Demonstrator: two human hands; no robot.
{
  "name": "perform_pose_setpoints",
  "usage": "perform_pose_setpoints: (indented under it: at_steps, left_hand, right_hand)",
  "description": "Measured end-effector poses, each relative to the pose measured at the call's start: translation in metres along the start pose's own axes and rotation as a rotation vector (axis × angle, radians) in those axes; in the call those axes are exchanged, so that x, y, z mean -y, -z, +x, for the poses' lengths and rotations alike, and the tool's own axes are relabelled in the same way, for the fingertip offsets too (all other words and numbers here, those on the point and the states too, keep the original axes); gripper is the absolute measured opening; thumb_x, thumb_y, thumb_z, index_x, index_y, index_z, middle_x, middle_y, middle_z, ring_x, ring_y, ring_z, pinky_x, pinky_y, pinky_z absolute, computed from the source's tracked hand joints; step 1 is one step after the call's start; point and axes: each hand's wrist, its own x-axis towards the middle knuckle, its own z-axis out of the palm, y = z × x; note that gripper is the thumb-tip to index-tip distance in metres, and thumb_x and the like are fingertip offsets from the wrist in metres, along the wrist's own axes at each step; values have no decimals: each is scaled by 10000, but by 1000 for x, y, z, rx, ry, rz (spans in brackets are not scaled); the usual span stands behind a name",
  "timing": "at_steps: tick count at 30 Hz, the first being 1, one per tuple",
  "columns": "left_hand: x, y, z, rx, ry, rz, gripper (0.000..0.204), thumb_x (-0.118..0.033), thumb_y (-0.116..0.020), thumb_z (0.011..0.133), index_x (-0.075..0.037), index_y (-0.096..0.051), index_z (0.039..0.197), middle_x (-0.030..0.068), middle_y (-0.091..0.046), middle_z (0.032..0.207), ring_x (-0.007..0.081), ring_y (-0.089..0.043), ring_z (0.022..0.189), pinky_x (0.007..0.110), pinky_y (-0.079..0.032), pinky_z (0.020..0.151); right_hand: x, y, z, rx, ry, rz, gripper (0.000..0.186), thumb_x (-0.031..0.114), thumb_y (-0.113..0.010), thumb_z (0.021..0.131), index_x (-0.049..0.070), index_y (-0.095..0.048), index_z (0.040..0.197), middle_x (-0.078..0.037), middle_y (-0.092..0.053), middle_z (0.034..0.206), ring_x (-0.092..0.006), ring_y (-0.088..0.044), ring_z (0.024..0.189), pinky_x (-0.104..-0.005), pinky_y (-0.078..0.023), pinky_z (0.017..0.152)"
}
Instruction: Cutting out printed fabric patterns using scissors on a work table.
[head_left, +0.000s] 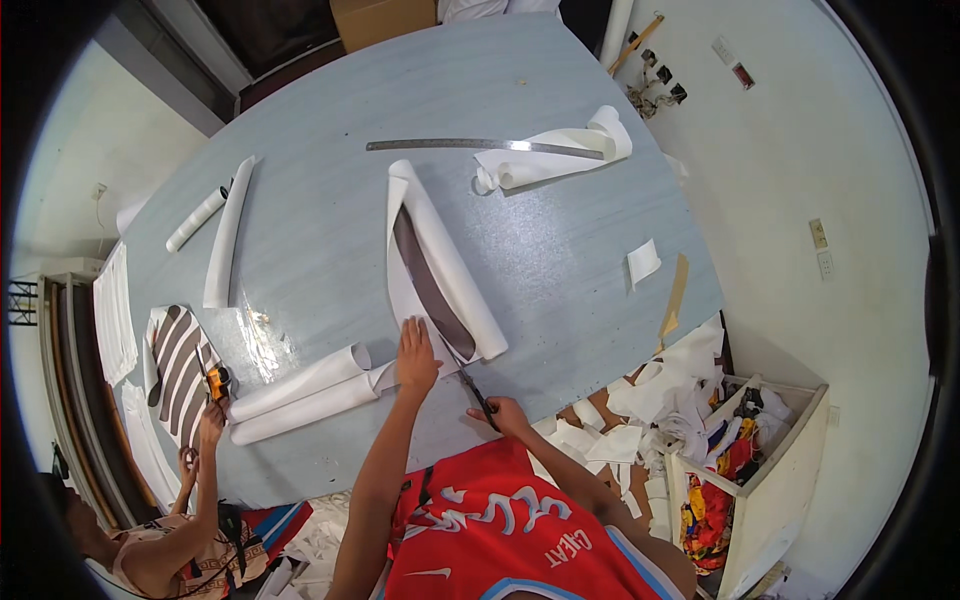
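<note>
**Head view: scissors cutting into a curled white sheet**

Head camera is showing me my left hand (415, 352) lying flat, fingers spread, pressing the white sheet (440, 262) onto the grey-blue table (560, 260). My right hand (508, 414) is gripping scissors (474, 388), fingers closed through the handles, blades entering the sheet's near edge (beside its dark strip (430, 285)). At the left edge, another person's hand (210, 420) is touching an orange tool (217, 381).

Far ahead of my hands: metal ruler (470, 146), curled paper roll (560, 158). To my left: 2 white rolls (305, 392), co-worker w/ orange cutter (217, 381). To my right: scrap box (745, 470).
</note>
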Motion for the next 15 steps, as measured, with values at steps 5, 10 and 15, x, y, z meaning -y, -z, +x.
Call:
perform_pose_setpoints:
  at_steps: [5,10,15]
  left_hand:
    - [7,1,3,57,39,-9,1010,-292,-844,651,77,-301,1418,219,-285,1498,370,-220,1424,389,-234,1173]
    - [15,-7,2,-66,-13,38,1013,-265,-855,619,85,-317,1402,226,-338,1451,388,-286,1386,401,-295,1145]
    - [2,9,4,6,-4,-70,1111,-197,-869,605,-29,-206,1481,280,-319,1447,436,-275,1380,445,-314,1127]
  right_hand:
    - [19,-3,18,-10,37,-7,675,624,-703,760,-19,-546,630,-143,-453,536,-271,-427,522,-387,-378,544]
    - [32,-5,36,-47,110,-37,686,635,-697,758,-26,-552,642,-165,-473,546,-297,-466,526,-404,-401,556]
    - [26,1,51,-66,107,-77,683,635,-710,743,-22,-555,642,-163,-477,544,-299,-472,524,-403,-405,554]
